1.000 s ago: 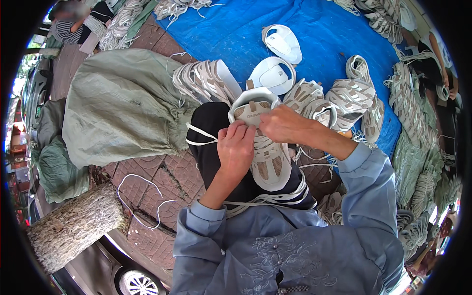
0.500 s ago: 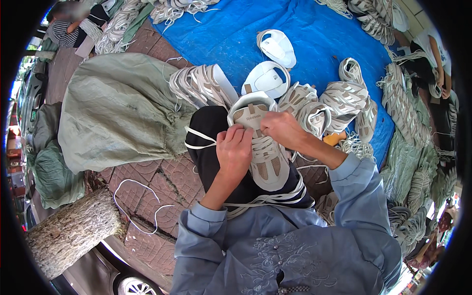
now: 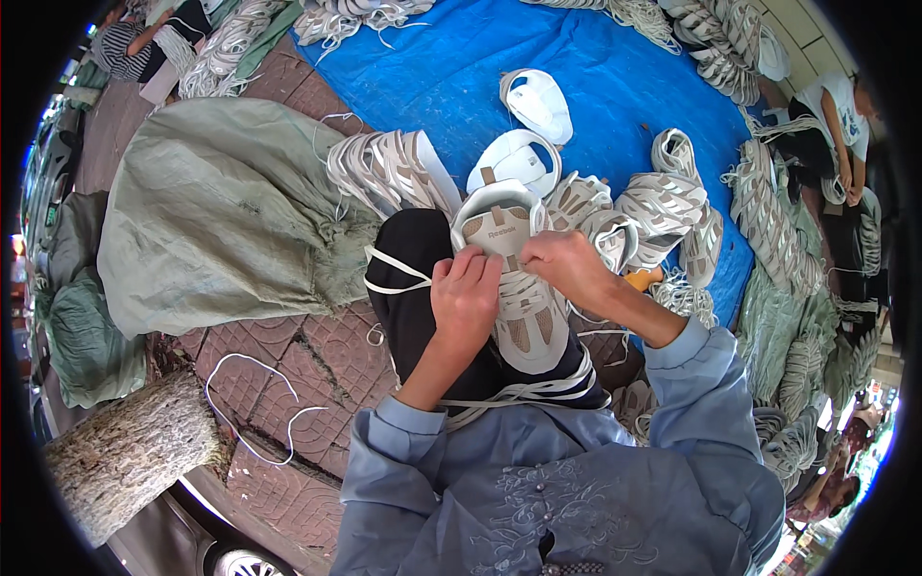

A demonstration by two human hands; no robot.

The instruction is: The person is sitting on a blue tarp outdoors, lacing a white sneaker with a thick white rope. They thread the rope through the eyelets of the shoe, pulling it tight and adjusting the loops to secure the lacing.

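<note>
A beige and white sneaker upper (image 3: 531,331) without a visible sole lies across my dark-clothed lap, toe toward me. White laces cross its front. My left hand (image 3: 466,296) grips its left eyelet edge with bent fingers. At the opposite edge, beside the tongue (image 3: 497,230), my right hand (image 3: 569,267) is closed in a pinch; its fingers hide what they hold. Loose white laces (image 3: 523,394) lie over my lap near my waist, and a white loop (image 3: 394,272) rests on my left thigh.
Past my knees, a blue tarp (image 3: 432,91) carries white-lined uppers (image 3: 538,104) and stacked uppers (image 3: 663,206). A bundle of uppers (image 3: 389,173) stands beside a large grey-green sack (image 3: 221,221) at left. A loose lace (image 3: 216,389) lies on brick paving near a log (image 3: 134,451). Another person (image 3: 836,125) sits at right.
My right hand has shifted slightly rightward from the tongue, while my left hand stays at the eyelet edge. The whole view has tilted a little, showing more of the person at right.
</note>
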